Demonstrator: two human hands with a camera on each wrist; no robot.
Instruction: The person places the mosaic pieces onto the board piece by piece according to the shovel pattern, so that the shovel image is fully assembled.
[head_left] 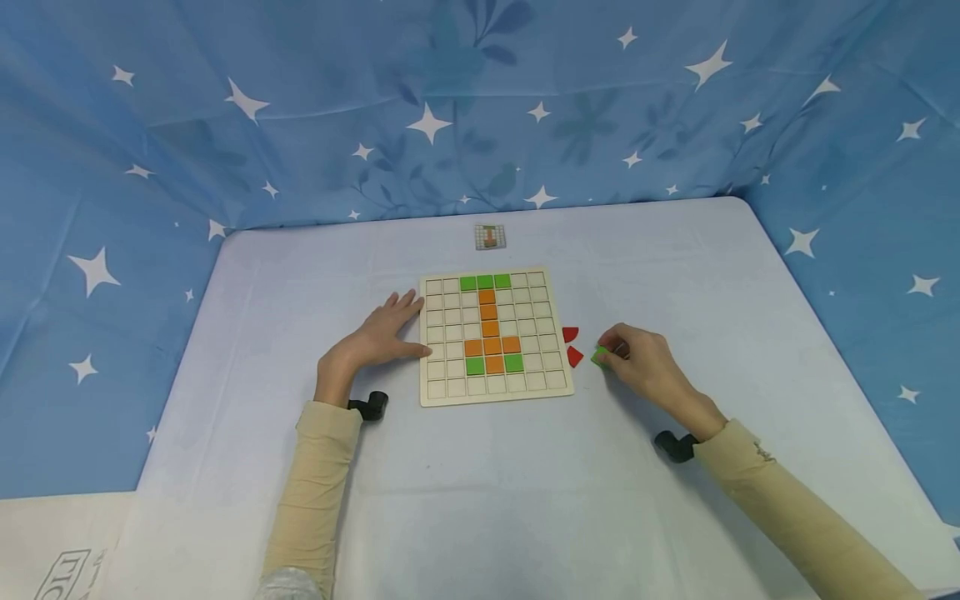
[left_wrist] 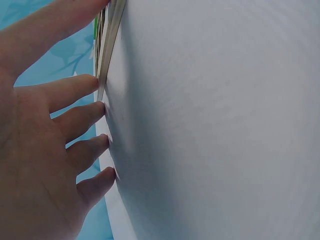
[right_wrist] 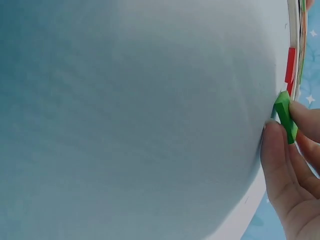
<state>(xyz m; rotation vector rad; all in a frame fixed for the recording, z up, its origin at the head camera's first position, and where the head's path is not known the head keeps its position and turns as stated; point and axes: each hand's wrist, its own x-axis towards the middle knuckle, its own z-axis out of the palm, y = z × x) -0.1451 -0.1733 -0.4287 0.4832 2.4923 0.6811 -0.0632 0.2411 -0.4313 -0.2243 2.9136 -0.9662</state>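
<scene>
A pale square grid board [head_left: 534,335] lies mid-table. In it sit green tiles [head_left: 484,282] along the top row, an orange tile column [head_left: 489,312] below, and mixed orange and green tiles near the bottom. My left hand [head_left: 378,335] has its fingers spread, with fingertips and thumb at the board's left edge; the left wrist view shows those fingers extended. To the right of the board, my right hand [head_left: 643,360] pinches a small green block [right_wrist: 284,117] between thumb and fingers, low over the tabletop. Two red pieces, one rounded [head_left: 570,334] and one angular [head_left: 575,357], lie beside the board's right edge.
Behind the board lies a small card [head_left: 490,237] printed with a similar orange and green figure. A white cloth [head_left: 510,492] covers the table. Blue star-patterned curtains [head_left: 300,150] enclose its back and sides. Dark wrist-worn devices [head_left: 677,447] project beside both wrists.
</scene>
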